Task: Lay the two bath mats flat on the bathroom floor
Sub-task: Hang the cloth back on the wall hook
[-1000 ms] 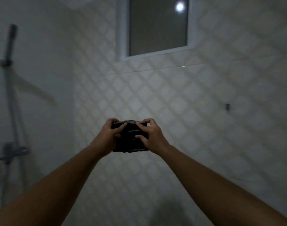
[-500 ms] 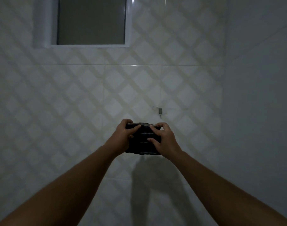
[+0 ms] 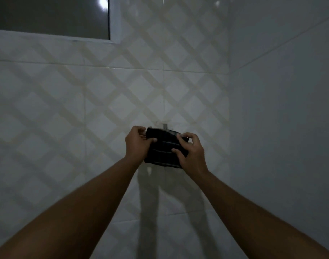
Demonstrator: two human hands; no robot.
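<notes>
Two bare hands hold a folded dark cloth up in front of a tiled bathroom wall.

Left hand (image 3: 138, 144) and right hand (image 3: 192, 152) each pinch a side of the folded dark mat (image 3: 164, 148) at chest height, probably to shake it open. Behind it: a small wall hook (image 3: 165, 126), then a window (image 3: 51, 15). The floor is out of view.

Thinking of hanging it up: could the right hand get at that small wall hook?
Probably yes: the right hand is just below the hook, though the folded dark cloth it grips partly covers the way.
</notes>
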